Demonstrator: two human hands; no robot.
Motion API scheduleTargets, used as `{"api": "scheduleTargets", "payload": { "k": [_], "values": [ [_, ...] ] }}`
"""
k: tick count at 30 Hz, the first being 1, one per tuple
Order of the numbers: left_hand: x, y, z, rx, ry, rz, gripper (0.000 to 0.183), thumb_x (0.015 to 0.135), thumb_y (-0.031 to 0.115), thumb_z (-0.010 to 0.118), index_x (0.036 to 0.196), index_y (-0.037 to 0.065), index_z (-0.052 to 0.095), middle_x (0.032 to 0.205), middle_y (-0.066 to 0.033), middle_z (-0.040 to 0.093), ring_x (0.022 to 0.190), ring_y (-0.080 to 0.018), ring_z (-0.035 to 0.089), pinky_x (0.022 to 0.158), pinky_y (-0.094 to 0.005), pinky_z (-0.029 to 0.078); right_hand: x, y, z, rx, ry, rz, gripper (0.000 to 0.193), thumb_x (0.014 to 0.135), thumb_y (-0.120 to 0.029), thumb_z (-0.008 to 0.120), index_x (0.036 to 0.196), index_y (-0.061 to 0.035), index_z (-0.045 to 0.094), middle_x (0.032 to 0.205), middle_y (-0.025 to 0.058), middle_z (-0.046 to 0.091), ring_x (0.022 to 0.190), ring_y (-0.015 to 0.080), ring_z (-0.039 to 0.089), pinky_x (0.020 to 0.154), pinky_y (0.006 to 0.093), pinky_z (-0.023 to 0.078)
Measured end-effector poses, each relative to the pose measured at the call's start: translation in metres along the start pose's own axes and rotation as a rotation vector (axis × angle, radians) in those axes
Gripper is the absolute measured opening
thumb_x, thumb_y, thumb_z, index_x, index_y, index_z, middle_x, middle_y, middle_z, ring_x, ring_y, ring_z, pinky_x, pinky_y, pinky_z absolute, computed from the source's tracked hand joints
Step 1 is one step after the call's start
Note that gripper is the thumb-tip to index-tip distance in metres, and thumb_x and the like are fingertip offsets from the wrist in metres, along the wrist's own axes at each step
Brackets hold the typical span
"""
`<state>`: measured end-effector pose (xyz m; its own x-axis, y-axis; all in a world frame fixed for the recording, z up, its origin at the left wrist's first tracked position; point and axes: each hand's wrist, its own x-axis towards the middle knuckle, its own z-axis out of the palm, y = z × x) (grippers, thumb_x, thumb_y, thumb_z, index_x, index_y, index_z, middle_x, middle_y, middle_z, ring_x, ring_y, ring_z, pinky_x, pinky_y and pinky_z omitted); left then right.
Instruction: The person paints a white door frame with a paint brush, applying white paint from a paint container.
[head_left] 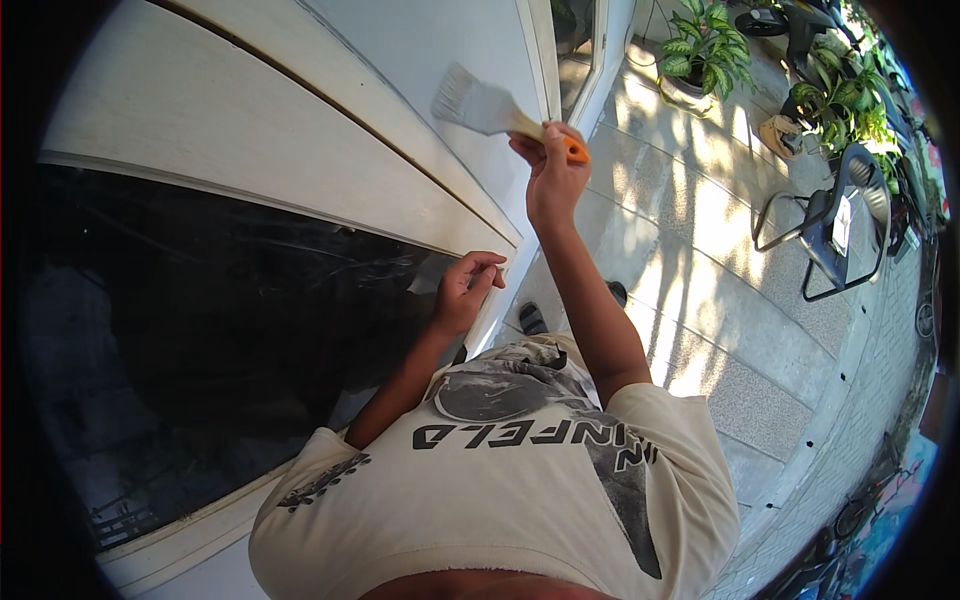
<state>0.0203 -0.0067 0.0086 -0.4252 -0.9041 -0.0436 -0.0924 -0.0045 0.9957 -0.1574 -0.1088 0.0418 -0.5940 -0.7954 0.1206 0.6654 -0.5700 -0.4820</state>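
A wide flat paintbrush (487, 107) is gripped in my right hand (556, 178), with the orange end of its handle showing past my fingers. Its pale bristles point left, in front of the white wall panel (400, 50); I cannot tell whether they touch it. Lower down, my left hand (468, 292) is beside the corner of the cream window frame (440, 232). Its fingers are loosely bent and apart, with nothing visible in them. Whether they touch the frame is unclear.
Dark window glass (230, 330) fills the left side. To the right lies a paved floor (690, 250) in patchy sunlight. A dark metal-framed chair (835, 225) stands there, with a potted leafy plant (700, 55) farther off. My sandalled foot (532, 318) is by the wall.
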Motion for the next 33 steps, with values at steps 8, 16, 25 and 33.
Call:
{"api": "scheduleTargets", "payload": {
  "k": [8,16,25,33],
  "values": [
    [-0.015,-0.01,-0.009,-0.036,0.033,-0.009,0.018,0.096,0.005,0.051,0.11,-0.001,0.059,0.083,-0.0052,0.061,0.078,-0.0098,0.057,0.074,-0.023,0.044,-0.045,0.094,-0.16,-0.46,0.226,0.136,0.016,0.093,-0.01,0.059,0.101,0.0035,0.059,0.088,0.0124,0.063,0.074,0.0224,0.069,0.067,0.0314,0.06],
    [-0.004,-0.013,0.003,-0.014,-0.032,-0.021,0.019,0.096,0.005,0.051,0.111,-0.001,0.059,0.083,-0.005,0.061,0.079,-0.0095,0.057,0.074,-0.0231,0.044,-0.056,0.122,-0.205,-0.791,0.295,0.168,0.015,0.089,-0.012,0.062,0.091,0.0031,0.063,0.069,0.0072,0.063,0.066,0.0125,0.065,0.06,0.025,0.052],
    [-0.006,-0.013,0.004,-0.032,0.025,-0.03,0.017,0.096,0.007,0.05,0.108,-0.001,0.06,0.082,-0.0051,0.062,0.079,-0.0111,0.059,0.078,-0.0258,0.046,-0.023,-0.034,0.023,-0.148,0.03,-0.031,0.016,0.095,-0.01,0.058,0.101,0.0051,0.058,0.097,0.0131,0.059,0.079,0.0242,0.067,0.073,0.0368,0.062],
    [-0.006,-0.014,-0.003,-0.054,0.032,0.014,0.018,0.096,0.008,0.05,0.108,-0.001,0.06,0.082,-0.0051,0.062,0.08,-0.011,0.059,0.078,-0.0262,0.046,-0.017,0.05,-0.075,-0.177,0.166,0.116,0.02,0.095,-0.013,0.058,0.105,0.0038,0.056,0.094,0.0143,0.062,0.082,0.0272,0.069,0.072,0.0348,0.06]
  ]
}}
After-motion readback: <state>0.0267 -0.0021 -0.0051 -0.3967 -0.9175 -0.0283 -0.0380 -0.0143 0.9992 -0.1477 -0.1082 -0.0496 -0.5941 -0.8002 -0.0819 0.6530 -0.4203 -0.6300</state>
